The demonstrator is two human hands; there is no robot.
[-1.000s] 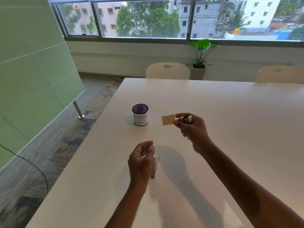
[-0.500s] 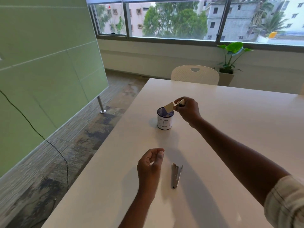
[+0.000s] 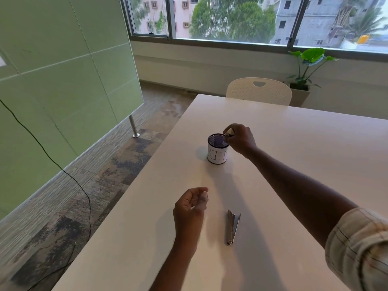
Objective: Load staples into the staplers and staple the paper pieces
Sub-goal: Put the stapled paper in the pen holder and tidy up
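My right hand (image 3: 241, 141) hovers over the right rim of a white cup (image 3: 217, 156) with a dark mesh inside. It is closed on a small stapler (image 3: 230, 131), of which only a pale end shows between the fingers. No paper piece is visible at the hand. My left hand (image 3: 190, 205) rests low over the near table, fingers loosely curled, holding nothing. A slim metal stapler part (image 3: 232, 227) lies flat on the white table (image 3: 304, 148), just right of my left hand and apart from it.
A white chair (image 3: 259, 91) stands at the table's far edge, and a potted plant (image 3: 308, 64) by the window. The table's left edge drops to carpet, where a green partition (image 3: 63, 80) and a black cable (image 3: 63, 171) run.
My right hand carried the stapler with a tan paper piece from mid-table over to the cup; the paper is now out of sight. The left hand drew back from the metal part.
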